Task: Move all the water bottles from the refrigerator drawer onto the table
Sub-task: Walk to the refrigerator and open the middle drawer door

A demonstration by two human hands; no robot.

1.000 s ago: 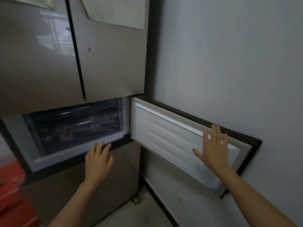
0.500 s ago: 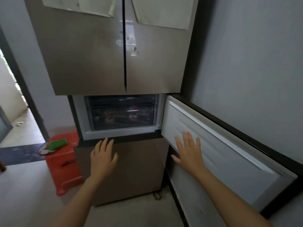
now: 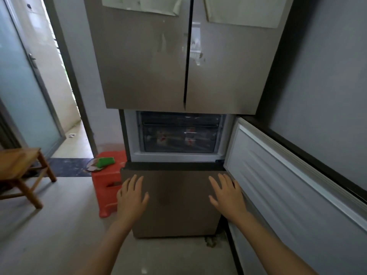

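Left grip and right grip are both wide open at lower centre, fingers spread and holding nothing, in front of the lower fridge door. Water bottles, just blurry red labels tbh, sit inside the clear drawer at frame centre.

A home: refrigerator, red plastic stool, wooden table

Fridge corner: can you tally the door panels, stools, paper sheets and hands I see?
Beige fridge door panels: 4, upper left door, upper right door, lower door shut; middle door open
Stools: 2, red plastic stool, brown wooden stool
White paper sheets: 2, left sheet, right sheet
Bare hands: 2, left hand, right hand
Total: 10
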